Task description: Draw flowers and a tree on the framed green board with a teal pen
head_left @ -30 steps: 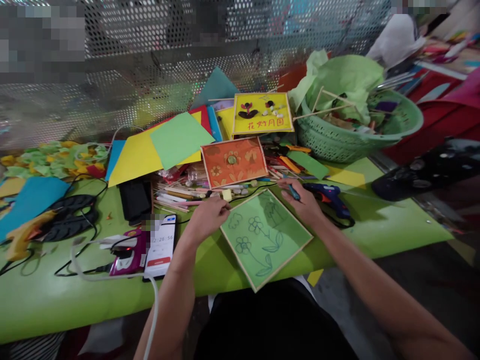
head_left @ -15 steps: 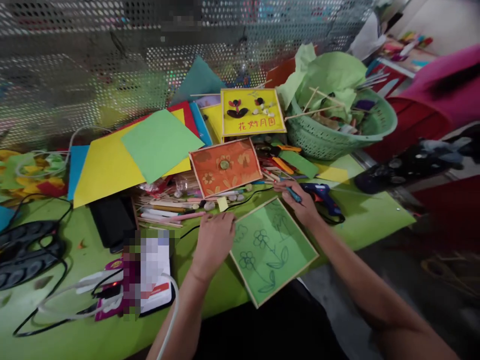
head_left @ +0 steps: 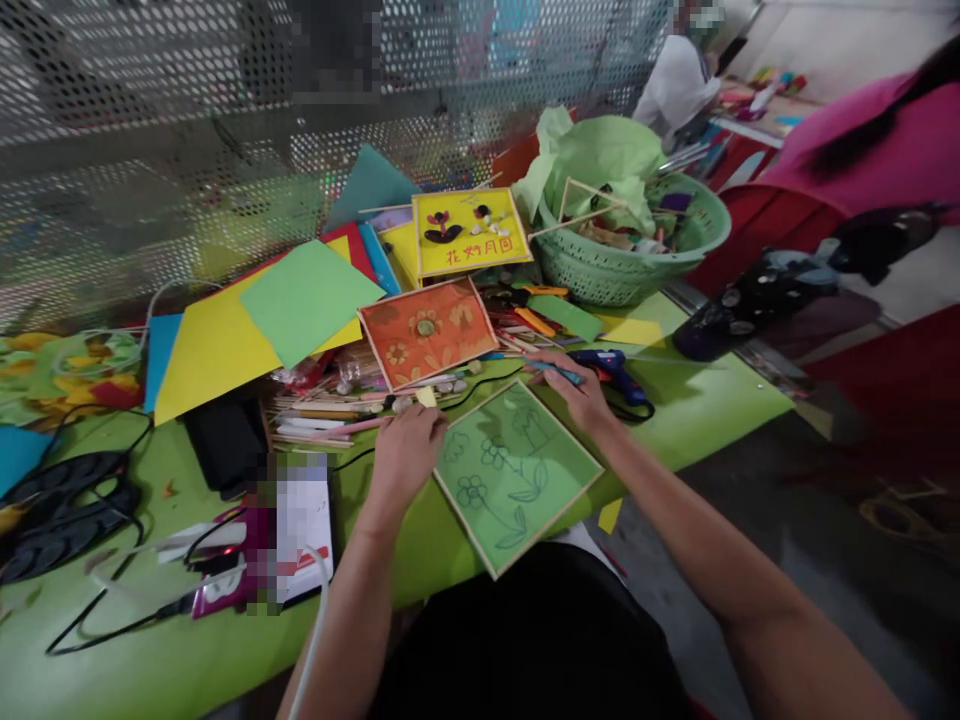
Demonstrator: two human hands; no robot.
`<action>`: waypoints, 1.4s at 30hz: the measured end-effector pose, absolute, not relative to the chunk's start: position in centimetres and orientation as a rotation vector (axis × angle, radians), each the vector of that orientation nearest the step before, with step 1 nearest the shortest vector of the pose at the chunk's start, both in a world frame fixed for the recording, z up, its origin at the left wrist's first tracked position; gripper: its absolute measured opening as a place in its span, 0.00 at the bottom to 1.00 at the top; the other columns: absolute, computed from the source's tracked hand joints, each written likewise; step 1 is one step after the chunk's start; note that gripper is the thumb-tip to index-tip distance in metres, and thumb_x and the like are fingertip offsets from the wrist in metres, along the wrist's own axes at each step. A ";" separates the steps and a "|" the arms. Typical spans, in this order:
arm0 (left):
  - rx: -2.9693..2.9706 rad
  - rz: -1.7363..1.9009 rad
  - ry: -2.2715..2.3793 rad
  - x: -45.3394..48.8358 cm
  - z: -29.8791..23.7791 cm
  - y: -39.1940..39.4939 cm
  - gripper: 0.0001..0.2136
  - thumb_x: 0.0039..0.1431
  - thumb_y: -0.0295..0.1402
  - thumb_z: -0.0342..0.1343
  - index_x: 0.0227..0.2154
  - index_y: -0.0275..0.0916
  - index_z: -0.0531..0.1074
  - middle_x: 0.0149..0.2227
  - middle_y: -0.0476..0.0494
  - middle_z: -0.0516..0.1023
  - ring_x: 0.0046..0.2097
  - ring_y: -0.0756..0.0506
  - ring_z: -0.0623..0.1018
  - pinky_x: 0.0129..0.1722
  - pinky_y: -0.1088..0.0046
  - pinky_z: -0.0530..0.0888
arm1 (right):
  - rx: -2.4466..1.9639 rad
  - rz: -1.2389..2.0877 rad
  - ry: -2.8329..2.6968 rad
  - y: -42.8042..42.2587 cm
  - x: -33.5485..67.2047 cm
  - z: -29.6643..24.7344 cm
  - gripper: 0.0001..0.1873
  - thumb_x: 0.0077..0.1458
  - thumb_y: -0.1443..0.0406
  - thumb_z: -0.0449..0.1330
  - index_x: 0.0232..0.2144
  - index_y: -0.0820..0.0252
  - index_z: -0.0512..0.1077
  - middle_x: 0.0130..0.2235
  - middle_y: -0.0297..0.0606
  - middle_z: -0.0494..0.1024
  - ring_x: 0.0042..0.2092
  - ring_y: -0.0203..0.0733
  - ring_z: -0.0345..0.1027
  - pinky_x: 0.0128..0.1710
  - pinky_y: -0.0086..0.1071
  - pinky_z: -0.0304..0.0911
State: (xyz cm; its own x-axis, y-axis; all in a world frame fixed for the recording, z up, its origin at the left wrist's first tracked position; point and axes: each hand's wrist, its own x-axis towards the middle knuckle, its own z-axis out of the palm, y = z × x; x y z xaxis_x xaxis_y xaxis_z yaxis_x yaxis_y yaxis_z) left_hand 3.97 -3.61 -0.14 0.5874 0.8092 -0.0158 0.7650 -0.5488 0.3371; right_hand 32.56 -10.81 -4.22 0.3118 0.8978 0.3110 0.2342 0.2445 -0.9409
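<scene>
A green framed panel [head_left: 551, 470] with flowers, leaves and a cloud drawn in dark lines lies tilted at the table's front edge, close to my body. My right hand [head_left: 589, 395] is closed round a blue pen [head_left: 559, 372] just above the panel's far right side. Beside the panel's left corner, my left hand [head_left: 405, 445] rests with its fingers curled down. Its fingertips are hidden, and I cannot make out whether they grip anything. A small pale yellow piece [head_left: 426, 396] lies just beyond them. The glue gun [head_left: 619, 380] lies right behind my right hand.
Beyond the panel are an orange framed picture [head_left: 450, 335], a yellow framed picture [head_left: 487, 240] and a green basket [head_left: 637, 270] of scraps. Coloured sheets [head_left: 202, 350] lie left. A power strip [head_left: 221, 590] with cables and a phone [head_left: 225, 445] are near my left arm. A person in pink [head_left: 885, 150] is at right.
The whole view has shifted, so the table things appear further left. My right hand still holds the pen, which now lies flatter. My left hand stays by the panel's left corner.
</scene>
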 end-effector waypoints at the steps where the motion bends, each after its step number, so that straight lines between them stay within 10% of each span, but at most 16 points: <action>1: 2.498 0.232 1.291 3.8 -0.2 -3.4 0.08 0.68 0.31 0.53 0.39 0.41 0.78 0.44 0.42 0.82 0.49 0.39 0.80 0.48 0.63 0.70 | -1.251 0.637 -1.186 -10.8 32.7 -4.1 0.17 0.63 0.50 0.62 0.47 0.51 0.81 0.51 0.39 0.82 0.48 0.51 0.78 0.45 0.42 0.75; 12: 2.332 0.562 1.617 2.9 -1.4 -1.2 0.07 0.65 0.33 0.55 0.40 0.41 0.77 0.43 0.42 0.83 0.46 0.39 0.80 0.47 0.65 0.71 | -1.033 0.652 -0.995 -11.3 34.3 -3.7 0.09 0.59 0.60 0.59 0.37 0.54 0.77 0.29 0.33 0.76 0.29 0.40 0.68 0.31 0.34 0.66; 42: 2.380 0.377 1.464 4.8 3.7 1.1 0.06 0.63 0.30 0.61 0.40 0.42 0.82 0.45 0.43 0.84 0.52 0.39 0.78 0.57 0.61 0.70 | -0.987 0.607 -1.046 -7.5 31.1 3.3 0.06 0.56 0.64 0.67 0.38 0.55 0.81 0.30 0.33 0.80 0.26 0.37 0.69 0.29 0.33 0.64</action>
